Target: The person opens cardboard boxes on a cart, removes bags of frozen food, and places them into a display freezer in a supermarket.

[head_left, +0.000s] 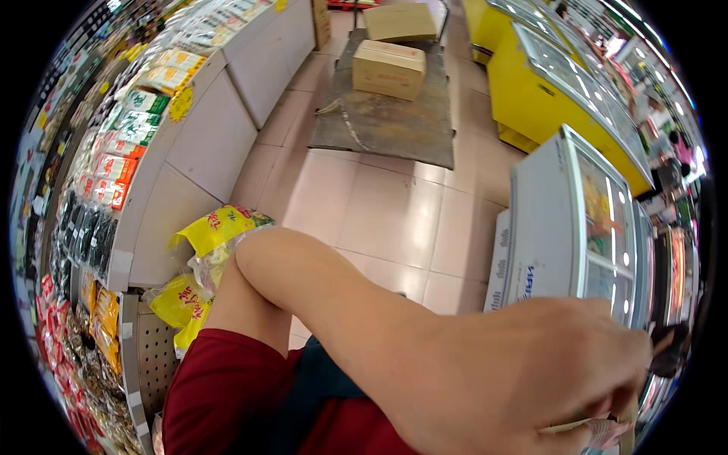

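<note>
1. The left hand, near right, has its fingers curled around a thin pale piece; what this is, I cannot tell.
2. The right hand is out of view, so I cannot tell its grip.
3. The piece could slip or crease if the fingers loosen or squeeze unevenly.
4. The bent elbow, left, could knock the yellow bags if it swings; whether they touch is unclear.
5. Far off, boxes could slide if the cart were jolted.
6. Counts: one piece, two yellow bags, one cart, two boxes, at least two yellow freezers far right, one white freezer nearer; shelf packs, left, too many to count.
</note>
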Motion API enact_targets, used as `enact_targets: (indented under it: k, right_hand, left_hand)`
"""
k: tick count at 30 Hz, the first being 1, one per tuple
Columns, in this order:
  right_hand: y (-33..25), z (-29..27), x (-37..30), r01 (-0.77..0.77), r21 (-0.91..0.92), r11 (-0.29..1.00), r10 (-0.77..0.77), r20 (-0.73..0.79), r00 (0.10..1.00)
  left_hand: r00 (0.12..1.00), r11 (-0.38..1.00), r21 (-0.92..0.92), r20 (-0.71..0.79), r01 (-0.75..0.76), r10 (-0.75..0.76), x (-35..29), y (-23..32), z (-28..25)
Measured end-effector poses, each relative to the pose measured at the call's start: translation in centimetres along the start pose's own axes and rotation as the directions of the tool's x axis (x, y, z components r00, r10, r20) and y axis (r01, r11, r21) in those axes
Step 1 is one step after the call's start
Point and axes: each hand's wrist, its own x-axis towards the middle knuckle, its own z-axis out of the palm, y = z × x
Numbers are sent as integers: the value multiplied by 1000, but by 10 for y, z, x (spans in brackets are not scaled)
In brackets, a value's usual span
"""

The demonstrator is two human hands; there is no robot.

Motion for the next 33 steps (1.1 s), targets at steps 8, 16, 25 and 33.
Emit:
enact_targets:
  k: [8,16,25,33]
  right_hand:
    - [-22,191,172,94,98,991,-95,12,995]
    - [55,479,402,179,-179,967,-110,336,935]
    - [20,788,492,113,9,994,-113,207,972]
    - [46,1065,438,56,295,954,-128,231,964]
  left_hand:
    - [938,920,384,-285,-78,198,46,-47,-126]
    - [527,615,15,-532,788,-663,-63,-160,-359]
    - [-109,-1,-125,-864,992,-491,-249,-202,-562]
    - [40,136,-42,-836,990,-547,-217,-303,-772]
